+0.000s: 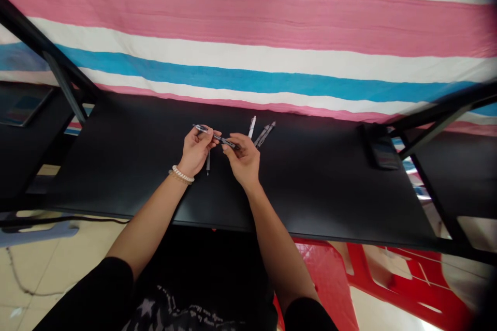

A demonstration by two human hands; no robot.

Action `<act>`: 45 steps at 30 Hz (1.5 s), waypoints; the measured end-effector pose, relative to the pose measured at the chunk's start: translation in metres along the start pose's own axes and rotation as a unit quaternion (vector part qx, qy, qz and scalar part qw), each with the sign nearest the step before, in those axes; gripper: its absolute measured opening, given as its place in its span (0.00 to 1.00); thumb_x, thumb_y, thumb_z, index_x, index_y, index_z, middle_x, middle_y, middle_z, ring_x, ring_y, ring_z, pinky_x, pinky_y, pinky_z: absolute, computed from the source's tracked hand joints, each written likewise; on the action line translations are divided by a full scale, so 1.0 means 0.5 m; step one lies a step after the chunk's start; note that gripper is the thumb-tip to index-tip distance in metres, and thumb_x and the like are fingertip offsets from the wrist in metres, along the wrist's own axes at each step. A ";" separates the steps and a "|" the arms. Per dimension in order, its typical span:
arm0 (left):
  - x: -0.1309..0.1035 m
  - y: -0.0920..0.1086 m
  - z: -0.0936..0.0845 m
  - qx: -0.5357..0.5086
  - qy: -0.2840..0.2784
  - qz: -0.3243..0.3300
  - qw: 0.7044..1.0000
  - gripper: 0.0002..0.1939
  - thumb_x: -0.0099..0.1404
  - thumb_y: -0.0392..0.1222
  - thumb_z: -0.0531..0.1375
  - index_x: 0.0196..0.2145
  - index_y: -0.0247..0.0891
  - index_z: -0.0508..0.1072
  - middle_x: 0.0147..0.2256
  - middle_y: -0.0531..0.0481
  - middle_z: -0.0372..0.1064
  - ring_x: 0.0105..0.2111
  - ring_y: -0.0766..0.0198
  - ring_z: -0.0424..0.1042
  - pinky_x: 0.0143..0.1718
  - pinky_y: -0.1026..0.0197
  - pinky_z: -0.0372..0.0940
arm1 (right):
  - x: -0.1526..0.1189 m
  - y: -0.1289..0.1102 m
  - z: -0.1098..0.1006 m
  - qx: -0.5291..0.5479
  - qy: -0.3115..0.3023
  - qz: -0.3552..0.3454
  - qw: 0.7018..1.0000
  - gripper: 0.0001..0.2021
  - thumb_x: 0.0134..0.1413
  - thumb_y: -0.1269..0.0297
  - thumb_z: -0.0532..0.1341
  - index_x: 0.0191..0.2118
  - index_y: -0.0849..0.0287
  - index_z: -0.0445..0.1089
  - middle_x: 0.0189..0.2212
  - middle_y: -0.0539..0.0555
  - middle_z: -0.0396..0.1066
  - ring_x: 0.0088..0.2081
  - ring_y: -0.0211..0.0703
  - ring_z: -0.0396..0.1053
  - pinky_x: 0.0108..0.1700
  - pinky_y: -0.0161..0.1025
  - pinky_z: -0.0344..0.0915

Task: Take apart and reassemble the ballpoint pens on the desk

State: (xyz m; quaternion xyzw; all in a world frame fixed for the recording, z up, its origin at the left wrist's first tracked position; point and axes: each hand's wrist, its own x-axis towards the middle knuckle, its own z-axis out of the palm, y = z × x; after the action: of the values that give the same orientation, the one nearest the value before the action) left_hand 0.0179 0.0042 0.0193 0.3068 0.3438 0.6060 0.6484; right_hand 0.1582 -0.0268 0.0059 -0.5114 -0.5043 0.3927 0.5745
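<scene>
One pen (218,137) between pinching fingers (230,153)

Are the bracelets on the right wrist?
No, both bracelets circle the left wrist, while the right wrist is bare.

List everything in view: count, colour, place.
table: one, black, centre
held pen: one, grey-black, centre
slim piece: one, dark, by left hand
pale pen: one, white, beyond right hand
grey pens: apparently two, beside it
phone: one, black, table's right end
striped sheet: one, pink-white-blue, behind
slab: one, dark, far left
side tables: two, dark, either side
plastic seating: count unclear, red, lower right
bracelets: two, pale, left wrist
hands: two, bare, on held pen
</scene>
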 end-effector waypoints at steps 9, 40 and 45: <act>0.002 0.001 0.001 0.003 0.006 0.002 1.000 0.18 0.56 0.45 0.74 0.35 0.36 0.72 0.33 0.48 0.79 0.27 0.72 0.74 0.31 0.69 0.67 | 0.006 0.003 -0.005 0.027 -0.019 0.002 0.999 0.14 0.54 0.52 0.69 0.41 0.55 0.75 0.35 0.53 0.78 0.35 0.41 0.77 0.37 0.39 0.76; -0.001 0.001 0.002 0.025 -0.016 0.004 1.000 0.18 0.56 0.46 0.74 0.35 0.36 0.72 0.33 0.48 0.78 0.27 0.72 0.72 0.32 0.67 0.66 | 0.004 0.002 -0.004 0.029 -0.012 -0.011 0.999 0.19 0.60 0.51 0.65 0.51 0.51 0.63 0.31 0.47 0.72 0.27 0.36 0.69 0.27 0.35 0.65; -0.001 0.000 0.002 0.022 -0.008 0.013 1.000 0.17 0.56 0.45 0.74 0.35 0.36 0.72 0.32 0.48 0.78 0.25 0.73 0.71 0.30 0.68 0.66 | 0.002 0.001 -0.001 0.026 -0.038 -0.014 0.999 0.16 0.60 0.52 0.65 0.49 0.52 0.65 0.33 0.48 0.73 0.26 0.35 0.69 0.27 0.35 0.65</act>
State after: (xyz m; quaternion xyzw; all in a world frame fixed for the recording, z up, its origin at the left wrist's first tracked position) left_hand 0.0187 0.0038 0.0198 0.3302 0.3482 0.6044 0.6360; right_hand 0.1590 -0.0258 0.0056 -0.4739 -0.5221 0.4172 0.5734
